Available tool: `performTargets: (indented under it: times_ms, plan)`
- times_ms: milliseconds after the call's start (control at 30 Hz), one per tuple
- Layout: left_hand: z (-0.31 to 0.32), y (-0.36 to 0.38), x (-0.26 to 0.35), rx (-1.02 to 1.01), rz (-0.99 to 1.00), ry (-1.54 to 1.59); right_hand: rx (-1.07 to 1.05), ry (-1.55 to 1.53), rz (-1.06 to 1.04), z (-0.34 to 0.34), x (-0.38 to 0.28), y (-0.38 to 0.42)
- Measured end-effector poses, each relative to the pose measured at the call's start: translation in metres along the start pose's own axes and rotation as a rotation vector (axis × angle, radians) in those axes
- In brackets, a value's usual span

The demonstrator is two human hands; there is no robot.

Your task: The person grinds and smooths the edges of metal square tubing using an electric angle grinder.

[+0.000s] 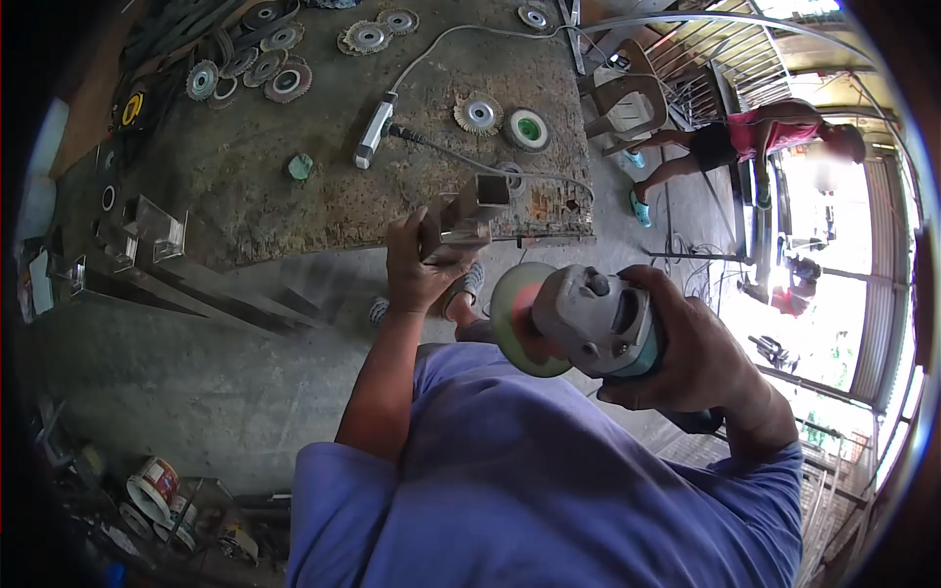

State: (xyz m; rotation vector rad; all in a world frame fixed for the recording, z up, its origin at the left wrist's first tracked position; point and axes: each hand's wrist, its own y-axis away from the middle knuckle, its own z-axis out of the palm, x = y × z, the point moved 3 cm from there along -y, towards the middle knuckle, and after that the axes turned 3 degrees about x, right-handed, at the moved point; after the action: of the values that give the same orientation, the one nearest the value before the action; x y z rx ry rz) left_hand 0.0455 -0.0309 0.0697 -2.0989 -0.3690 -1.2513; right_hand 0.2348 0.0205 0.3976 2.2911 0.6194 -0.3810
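Square metal tubing (477, 198): in my left hand (420, 263), by the near edge of the table (377, 201), open ends facing the camera. Fingers wrapped round it, closed. Angle grinder (593, 316): in my right hand (708, 355), body gripped between thumb and fingers. Its green disc (512, 318) is near the tubing but apart from it. Cannot tell whether it spins.

Progress (judgement): tubing and grinder both in hand, disc fitted, no contact between disc and metal. Surface finish too unclear to grade, so the share done and the share left cannot be read. More metal tubes (169, 245) stand off to the left; whether they are finished is not shown.

On the table: worn flap discs (368, 37), one flap disc (477, 115) beside a green-centred disc (528, 129), a power strip (373, 131) with a cable plugged in, a small green scrap (300, 167). Beyond: a plastic chair (627, 106) and a person in a pink top (784, 132), apart from my hands.
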Motion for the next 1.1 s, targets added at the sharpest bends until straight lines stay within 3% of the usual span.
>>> performTargets:
  times_ms: [100, 200, 600, 900, 1000, 1100]
  plan:
    - [0.009, -0.002, -0.015, 0.007, 0.178, -0.007, -0.046, 0.015, 0.087, -0.004, -0.010, -0.010]
    - [0.016, 0.011, -0.028, -0.009, 0.026, 0.045, -0.056, 0.026, 0.049, -0.004, -0.014, -0.018]
    - [0.008, 0.003, -0.016, 0.080, 0.118, -0.037, -0.094, 0.081, 0.097, -0.004, -0.032, -0.042]
    - [0.005, -0.001, -0.016, 0.039, 0.122, -0.044, -0.085, 0.035, 0.068, -0.005, -0.029, -0.047]
    - [0.003, 0.001, -0.015, -0.021, 0.057, -0.003, -0.085, 0.000, -0.008, -0.007, -0.027, -0.049]
    - [0.006, 0.000, -0.017, 0.060, 0.142, -0.074, -0.063, -0.012, -0.068, -0.006, -0.026, -0.050]
